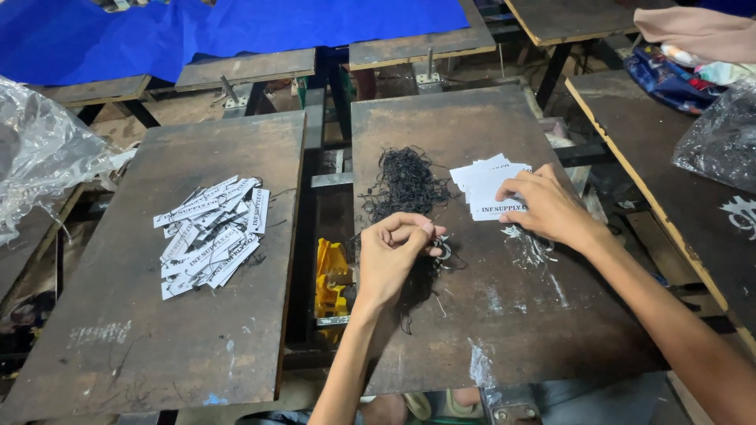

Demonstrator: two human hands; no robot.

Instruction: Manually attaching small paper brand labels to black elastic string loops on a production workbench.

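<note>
My left hand (398, 252) pinches a thin black string drawn from the tangle of black strings (403, 185) on the right dark board (488, 315). My right hand (547, 206) rests its fingertips on a small stack of white paper tags (482, 179), just right of the tangle. On the left dark board (157, 338) lies a loose heap of white tags with strings attached (211, 234), apart from both hands.
A yellow tool (331, 279) sits in the gap between the two boards. Crumpled clear plastic (43, 149) lies at the far left, a blue sheet (236, 27) at the back, and another board with bags and cloth (693, 63) at the right.
</note>
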